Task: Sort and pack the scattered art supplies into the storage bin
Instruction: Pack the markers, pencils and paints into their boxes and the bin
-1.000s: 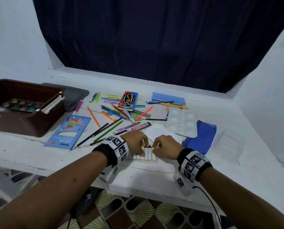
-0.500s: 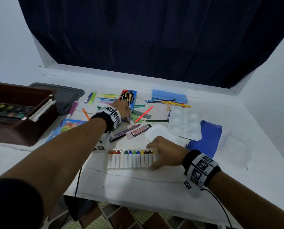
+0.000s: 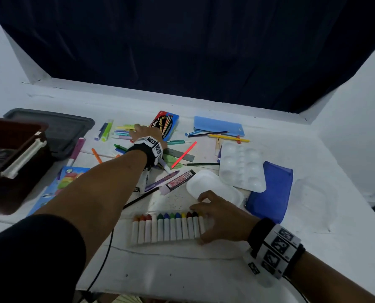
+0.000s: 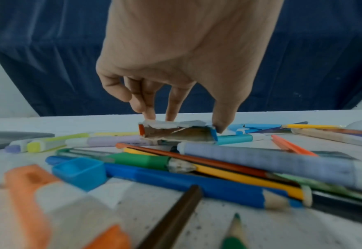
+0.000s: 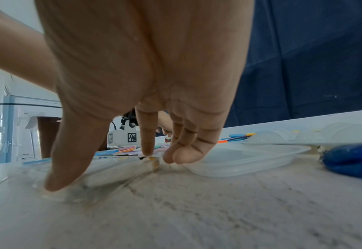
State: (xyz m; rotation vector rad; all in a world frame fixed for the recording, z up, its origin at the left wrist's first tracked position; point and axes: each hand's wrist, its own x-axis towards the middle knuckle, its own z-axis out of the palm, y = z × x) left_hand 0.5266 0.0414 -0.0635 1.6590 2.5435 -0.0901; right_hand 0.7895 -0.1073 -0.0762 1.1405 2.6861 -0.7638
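A red and blue coloured-pencil box [image 3: 165, 125] lies at the back of the white table [image 3: 182, 270]. My left hand [image 3: 144, 132] reaches over the scattered pens; in the left wrist view its fingertips [image 4: 171, 116] and thumb touch the box's torn open end [image 4: 178, 133], and the box still lies flat. A clear tray of crayons [image 3: 166, 228] sits near the front edge. My right hand [image 3: 201, 224] rests on the tray's right end, thumb at the near edge and index finger [image 5: 147, 144] at the crayon tips. The brown storage bin [image 3: 18, 176] stands at the left.
A grey lid [image 3: 57, 130] lies behind the bin. A blue neon pad [image 3: 59, 186], markers, pencils and a ruler litter the middle. A white palette [image 3: 241, 167], a white lid [image 3: 212, 186], a blue pouch [image 3: 271, 191] and a blue folder [image 3: 217, 125] lie to the right.
My left hand left the crayon tray and moved back across the pens to the pencil box. The right hand stayed on the tray's right end.
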